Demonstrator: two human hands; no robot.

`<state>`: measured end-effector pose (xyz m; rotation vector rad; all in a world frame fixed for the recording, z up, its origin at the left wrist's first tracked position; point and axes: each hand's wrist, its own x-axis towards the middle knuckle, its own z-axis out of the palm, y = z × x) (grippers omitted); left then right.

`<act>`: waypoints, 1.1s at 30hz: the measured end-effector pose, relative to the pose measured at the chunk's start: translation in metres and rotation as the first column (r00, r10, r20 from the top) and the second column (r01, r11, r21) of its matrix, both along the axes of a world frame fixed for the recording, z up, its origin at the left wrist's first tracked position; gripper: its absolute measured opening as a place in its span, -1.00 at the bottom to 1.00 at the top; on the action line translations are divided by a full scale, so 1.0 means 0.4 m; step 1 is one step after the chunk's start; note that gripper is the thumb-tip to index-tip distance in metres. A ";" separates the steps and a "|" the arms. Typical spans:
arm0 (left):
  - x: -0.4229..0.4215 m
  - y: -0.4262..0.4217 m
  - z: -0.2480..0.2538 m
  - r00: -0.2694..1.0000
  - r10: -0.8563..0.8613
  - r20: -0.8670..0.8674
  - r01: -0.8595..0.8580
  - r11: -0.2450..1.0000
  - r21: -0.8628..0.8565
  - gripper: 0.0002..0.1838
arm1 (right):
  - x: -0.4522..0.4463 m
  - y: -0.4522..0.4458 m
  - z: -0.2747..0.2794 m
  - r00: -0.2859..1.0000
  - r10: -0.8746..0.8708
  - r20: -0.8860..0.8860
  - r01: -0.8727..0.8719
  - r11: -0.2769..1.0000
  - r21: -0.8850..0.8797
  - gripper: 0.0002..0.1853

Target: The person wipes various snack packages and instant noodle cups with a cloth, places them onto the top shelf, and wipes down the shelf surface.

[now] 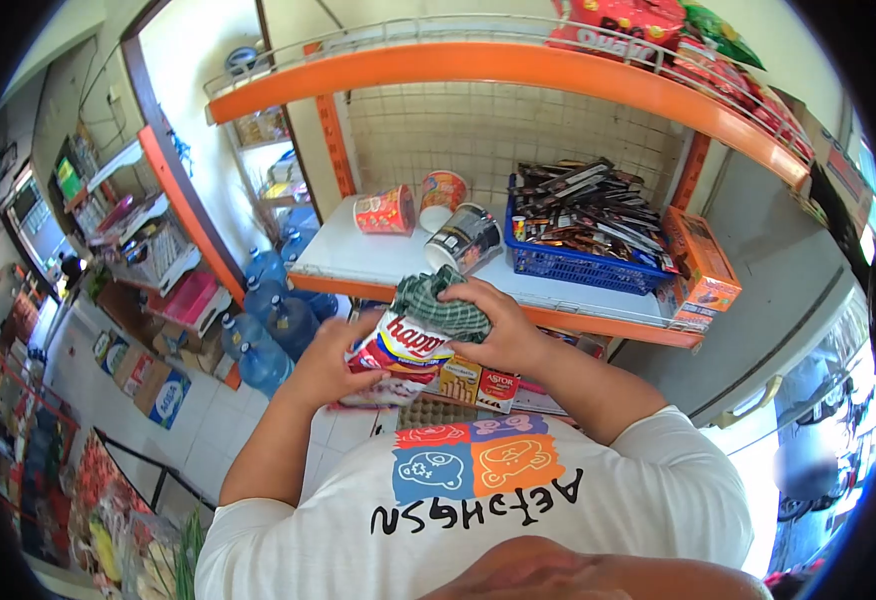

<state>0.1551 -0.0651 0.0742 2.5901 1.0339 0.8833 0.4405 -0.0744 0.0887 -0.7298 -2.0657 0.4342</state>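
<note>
In front of my chest, I hold a red, white and blue plastic packet [405, 350] with large red lettering. My left hand [341, 352] grips its left side, with the thumb across the lower front. My right hand [495, 322] is closed around a bunched green checked cloth [440, 302], which lies against the packet's upper right. Just beyond, on the white shelf [353, 258], a dark printed tub [468, 240] lies tilted. Two red-orange tubs are behind it, one tipped over [385, 212] and one farther back [444, 190].
A blue basket [588, 262] full of thin packets stands on the shelf's right, beside an orange box [703, 262]. An orange-edged upper shelf [498, 62] carries red snack bags [623, 25]. Boxes [478, 385] sit below. Large blue water bottles [263, 360] stand on the floor at left.
</note>
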 end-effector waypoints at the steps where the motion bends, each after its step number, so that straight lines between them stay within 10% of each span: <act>1: 0.020 0.004 0.007 1.000 0.006 0.011 -0.005 0.995 -0.097 -0.27 | 0.008 -0.017 0.015 0.998 -0.063 0.011 0.063 0.998 0.010 -0.40; 10: 0.138 0.031 0.159 0.985 -0.078 0.153 0.090 0.993 -0.075 -0.51 | 0.208 -0.098 0.036 0.879 -0.422 -0.220 0.445 0.893 0.063 -0.34; 12: 0.155 0.036 0.254 0.885 -0.010 0.466 0.127 0.967 -0.220 -0.54 | 0.272 -0.100 -0.001 0.743 -0.368 -0.558 0.325 0.928 -0.180 -0.31; 20: 0.273 0.214 0.764 0.345 -0.371 0.862 0.344 0.904 0.252 -0.62 | 0.440 -0.188 -0.074 0.718 -0.440 -0.538 0.347 0.898 -0.271 -0.34; 24: 0.271 0.363 0.945 0.572 -0.346 0.744 0.340 0.925 0.169 -0.33 | 0.477 -0.218 -0.101 0.692 -0.434 -0.576 0.319 0.901 -0.295 -0.36; 28: 0.340 0.547 1.006 0.368 0.012 0.930 0.146 0.987 -0.071 -0.62 | 0.514 -0.230 -0.120 0.707 -0.452 -0.543 0.304 0.889 -0.343 -0.38; 32: 0.418 0.562 0.947 0.875 0.332 0.353 -0.191 0.905 -0.380 -0.31 | 0.544 -0.236 -0.130 0.683 -0.483 -0.548 0.263 0.862 -0.433 -0.33; 33: 0.450 0.527 0.930 0.842 0.472 0.262 -0.352 0.848 -0.395 -0.06 | 0.548 -0.236 -0.129 0.678 -0.484 -0.552 0.258 0.861 -0.438 -0.33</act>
